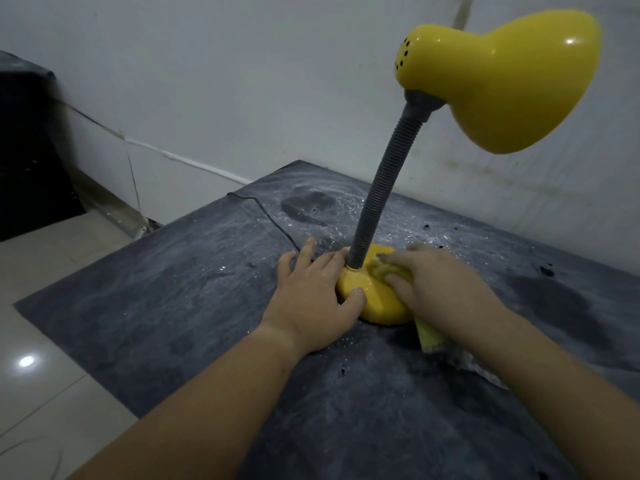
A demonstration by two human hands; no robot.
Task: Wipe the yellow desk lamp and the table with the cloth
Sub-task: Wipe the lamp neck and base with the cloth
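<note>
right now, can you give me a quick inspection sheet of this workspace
surface: dark grey table, dusted with white specks and powder, darker patches at the back and at the right
job's things: yellow desk lamp standing upright, shade tilted to the right, grey flexible neck, yellow base; yellow cloth pressed on the base, its tail trailing onto the table
clutter: small dark crumbs scattered at the right side
hands: left hand flat against the base, steadying it; right hand pressing the cloth on the base
cables: thin black cord running from near the base to the table's back edge
surroundings: white wall, pale tiled floor, dark object at far left
</note>
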